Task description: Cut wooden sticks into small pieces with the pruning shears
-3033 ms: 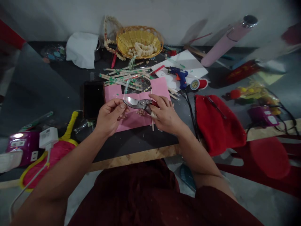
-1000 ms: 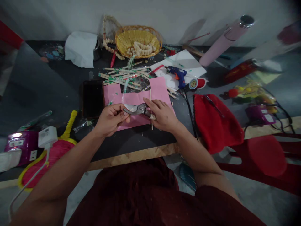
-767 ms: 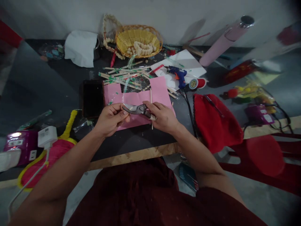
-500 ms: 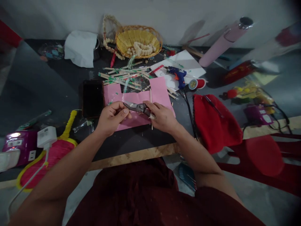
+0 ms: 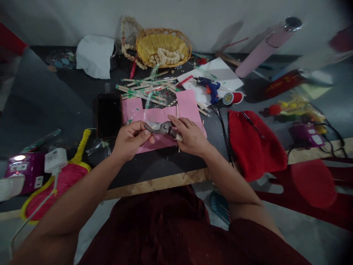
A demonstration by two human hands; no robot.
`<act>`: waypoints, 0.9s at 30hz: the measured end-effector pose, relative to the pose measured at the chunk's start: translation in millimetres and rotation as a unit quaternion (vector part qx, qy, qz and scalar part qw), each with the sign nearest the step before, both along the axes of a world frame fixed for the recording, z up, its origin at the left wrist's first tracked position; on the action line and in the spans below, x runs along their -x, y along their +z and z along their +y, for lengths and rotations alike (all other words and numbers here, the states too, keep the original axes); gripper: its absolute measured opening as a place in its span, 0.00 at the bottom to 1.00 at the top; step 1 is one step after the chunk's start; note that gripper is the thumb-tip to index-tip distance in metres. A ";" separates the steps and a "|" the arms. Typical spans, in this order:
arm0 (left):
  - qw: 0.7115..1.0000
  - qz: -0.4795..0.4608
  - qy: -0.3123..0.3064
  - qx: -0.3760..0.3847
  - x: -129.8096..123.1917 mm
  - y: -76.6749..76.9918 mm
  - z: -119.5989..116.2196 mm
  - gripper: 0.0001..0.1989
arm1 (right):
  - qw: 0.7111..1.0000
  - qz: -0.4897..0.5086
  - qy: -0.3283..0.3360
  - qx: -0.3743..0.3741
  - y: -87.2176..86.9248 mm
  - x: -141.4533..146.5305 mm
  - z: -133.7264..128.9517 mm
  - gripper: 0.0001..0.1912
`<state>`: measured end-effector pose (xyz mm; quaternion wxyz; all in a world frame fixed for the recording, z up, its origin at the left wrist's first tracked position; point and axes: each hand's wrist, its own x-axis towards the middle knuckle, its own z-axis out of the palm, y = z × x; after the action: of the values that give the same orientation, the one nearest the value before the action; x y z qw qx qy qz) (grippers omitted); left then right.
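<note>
- Two bare hands of mine meet over pink paper (image 5: pixel 188 105) on a dark table (image 5: pixel 143 170).
- My right hand (image 5: pixel 193 139) is wrapped around the handles of pruning shears (image 5: pixel 166 127), their blades pointing toward my left; this grip probably lets my palm control how they close.
- My left hand (image 5: pixel 129 140) has thumb and fingers pinched closed beside the blade tips, likely to steady something small; I cannot tell whether anything sits between them.
- The shears are above the paper, which seems spread there to catch small bits.
- One pale stick (image 5: pixel 177 109) lies on the paper, running partly beneath my right hand, perhaps kept close for easy reach.
- Beyond the paper, wooden sticks (image 5: pixel 143 90) lie in a loose pile, and a wicker basket (image 5: pixel 143 43) holds pale pieces, presumably to stop them scattering.
- A blue glue gun (image 5: pixel 211 88) rests partly on white paper (image 5: pixel 226 75), perhaps to shield the table.
</note>
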<state>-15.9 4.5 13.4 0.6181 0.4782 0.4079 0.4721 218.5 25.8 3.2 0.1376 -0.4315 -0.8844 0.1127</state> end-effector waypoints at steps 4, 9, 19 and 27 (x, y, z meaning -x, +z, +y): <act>1.000 -0.011 -0.011 0.010 0.1 -1.0 -0.4 0.11 | 1.000 0.007 0.005 -0.011 -2.0 -1.0 1.5 0.41; 1.000 -0.015 -0.016 0.009 0.3 -0.8 -0.2 0.11 | 1.000 0.009 -0.009 -0.024 1.5 1.3 -1.6 0.35; 1.000 -0.004 0.011 0.006 -2.2 -3.3 -0.7 0.12 | 0.999 -0.022 -0.039 -0.004 6.9 3.4 -8.0 0.31; 0.993 0.087 0.062 -0.051 -2.1 -5.0 0.4 0.11 | 0.998 -0.038 -0.042 -0.018 5.9 1.1 -1.9 0.35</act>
<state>-13.7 4.9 8.4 0.5247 0.5218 0.4643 0.4867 217.4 23.9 9.0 0.1164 -0.4694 -0.8721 0.0742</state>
